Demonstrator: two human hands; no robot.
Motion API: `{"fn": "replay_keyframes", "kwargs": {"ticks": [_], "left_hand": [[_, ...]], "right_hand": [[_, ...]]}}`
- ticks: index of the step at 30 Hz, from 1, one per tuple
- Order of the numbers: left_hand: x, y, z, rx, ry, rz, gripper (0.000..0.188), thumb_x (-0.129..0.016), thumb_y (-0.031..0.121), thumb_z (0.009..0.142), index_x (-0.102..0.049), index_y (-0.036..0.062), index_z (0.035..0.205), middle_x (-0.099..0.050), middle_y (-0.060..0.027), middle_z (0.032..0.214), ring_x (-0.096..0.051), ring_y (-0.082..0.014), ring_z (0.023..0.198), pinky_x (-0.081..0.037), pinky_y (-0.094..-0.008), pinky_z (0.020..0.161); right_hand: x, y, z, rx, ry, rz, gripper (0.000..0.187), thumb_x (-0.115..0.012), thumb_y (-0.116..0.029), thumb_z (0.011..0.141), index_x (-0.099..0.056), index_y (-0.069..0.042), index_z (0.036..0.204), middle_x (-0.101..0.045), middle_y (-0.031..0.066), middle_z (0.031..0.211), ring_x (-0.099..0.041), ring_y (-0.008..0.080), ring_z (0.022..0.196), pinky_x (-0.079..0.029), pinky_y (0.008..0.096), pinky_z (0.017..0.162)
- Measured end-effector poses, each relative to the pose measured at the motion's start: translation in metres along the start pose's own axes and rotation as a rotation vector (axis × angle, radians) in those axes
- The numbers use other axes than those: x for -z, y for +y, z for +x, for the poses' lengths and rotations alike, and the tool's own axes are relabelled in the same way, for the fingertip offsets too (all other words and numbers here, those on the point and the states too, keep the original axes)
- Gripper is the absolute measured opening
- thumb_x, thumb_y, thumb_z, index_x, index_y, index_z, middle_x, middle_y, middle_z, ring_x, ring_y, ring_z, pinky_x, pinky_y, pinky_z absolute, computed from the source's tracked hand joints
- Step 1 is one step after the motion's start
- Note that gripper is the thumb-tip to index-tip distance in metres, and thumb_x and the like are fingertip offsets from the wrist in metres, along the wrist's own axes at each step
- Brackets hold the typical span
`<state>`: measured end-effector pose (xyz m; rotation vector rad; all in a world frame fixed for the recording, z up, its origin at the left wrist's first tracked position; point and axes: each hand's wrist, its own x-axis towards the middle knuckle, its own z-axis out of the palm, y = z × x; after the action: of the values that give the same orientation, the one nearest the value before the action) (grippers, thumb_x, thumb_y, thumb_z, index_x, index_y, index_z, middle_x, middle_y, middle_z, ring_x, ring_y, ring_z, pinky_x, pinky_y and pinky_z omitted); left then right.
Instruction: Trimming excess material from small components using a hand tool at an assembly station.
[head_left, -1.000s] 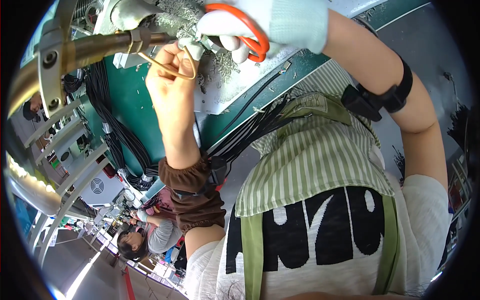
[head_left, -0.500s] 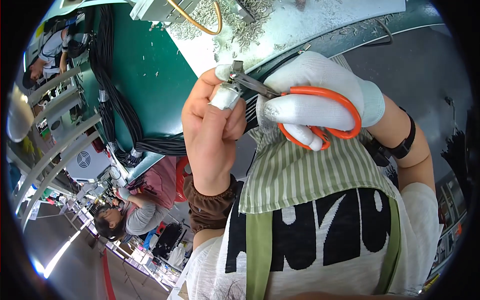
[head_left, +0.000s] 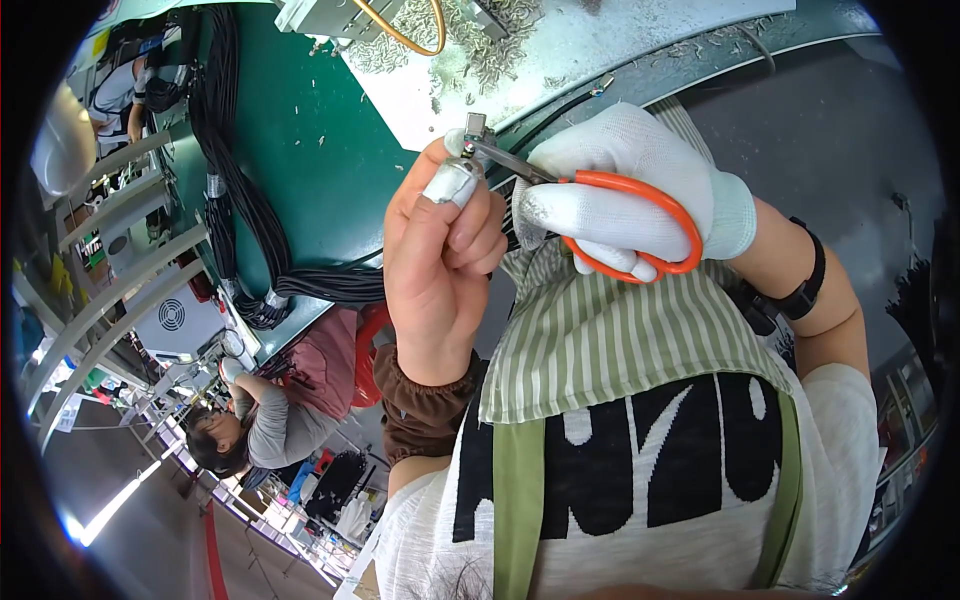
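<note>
My left hand [head_left: 440, 270] is bare except for white covers on the thumb and index fingertips. Between those tips it pinches a small metal connector [head_left: 476, 127], whose silver end points up. In my right hand [head_left: 630, 145], which wears a white knitted glove, is a pair of scissors [head_left: 645, 190] with orange handles. The blades reach left to the base of the connector, right beside the left fingertips. Whether the blades touch or cut anything there is too small to tell.
A white board [head_left: 560, 75] with many small metal bits lies on the green table [head_left: 300, 130]. Bundled black cables [head_left: 250, 215] run along the left, and one black cable end [head_left: 600, 86] lies near the glove. A co-worker [head_left: 290, 425] sits at lower left.
My left hand has shifted slightly right, and the connector now shows more of its silver end. The scissors' handles sit a little closer together. Both hands keep their holds.
</note>
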<state>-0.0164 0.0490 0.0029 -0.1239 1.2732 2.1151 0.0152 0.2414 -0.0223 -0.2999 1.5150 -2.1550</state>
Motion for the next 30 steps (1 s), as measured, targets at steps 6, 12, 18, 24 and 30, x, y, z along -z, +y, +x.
{"fn": "replay_keyframes", "kwargs": {"ticks": [6, 12, 18, 24, 30], "left_hand": [[0.004, 0.004, -0.003, -0.086, -0.081, 0.133, 0.032, -0.046, 0.01, 0.089, -0.046, -0.0018, 0.119, -0.033, 0.0055, 0.061, -0.025, -0.0019, 0.049, -0.016, -0.018, 0.042], [0.045, 0.016, -0.005, -0.217, -0.354, 0.998, 0.023, -0.055, 0.008, 0.085, -0.057, -0.0015, 0.105, -0.056, -0.0072, 0.074, -0.048, -0.0175, 0.054, -0.039, -0.0246, 0.053], [0.073, -0.033, 0.015, -0.162, -0.315, 1.532, 0.015, -0.062, 0.009, 0.08, -0.064, 0.0013, 0.093, -0.064, -0.0159, 0.093, -0.062, -0.033, 0.076, -0.049, -0.0339, 0.072], [0.086, -0.089, 0.056, -0.032, -0.373, 1.828, 0.02, -0.066, 0.011, 0.075, -0.063, 0.0029, 0.092, -0.065, -0.0153, 0.084, -0.062, -0.0345, 0.081, -0.049, -0.042, 0.07], [0.096, -0.091, 0.059, -0.047, -0.447, 1.79, 0.02, -0.065, 0.008, 0.074, -0.063, 0.004, 0.093, -0.064, -0.0159, 0.078, -0.062, -0.0308, 0.074, -0.049, -0.0383, 0.066]], "right_hand": [[0.008, -0.007, -0.011, -0.099, -0.052, -0.023, 0.02, -0.051, -0.016, 0.089, -0.062, 0.0, 0.086, -0.06, 0.0059, 0.058, -0.054, 0.0104, 0.04, -0.043, 0.0237, 0.038], [0.022, -0.064, -0.035, -0.339, 0.24, 0.084, 0.02, -0.059, -0.014, 0.083, -0.062, 0.006, 0.085, -0.06, 0.0094, 0.059, -0.052, 0.0143, 0.039, -0.043, 0.026, 0.041], [0.033, -0.045, -0.059, 0.24, 0.448, 0.055, 0.023, -0.061, -0.01, 0.081, -0.063, 0.007, 0.096, -0.065, 0.0116, 0.072, -0.058, 0.0138, 0.052, -0.046, 0.0242, 0.052], [0.026, -0.055, -0.047, 0.231, 0.493, -0.495, 0.024, -0.062, -0.013, 0.082, -0.064, 0.005, 0.098, -0.067, 0.0111, 0.079, -0.061, 0.0132, 0.064, -0.047, 0.024, 0.059], [0.025, -0.059, -0.046, 0.027, 0.44, -0.617, 0.024, -0.063, -0.016, 0.083, -0.065, 0.002, 0.098, -0.068, 0.0099, 0.082, -0.064, 0.0133, 0.07, -0.048, 0.0241, 0.064]]}}
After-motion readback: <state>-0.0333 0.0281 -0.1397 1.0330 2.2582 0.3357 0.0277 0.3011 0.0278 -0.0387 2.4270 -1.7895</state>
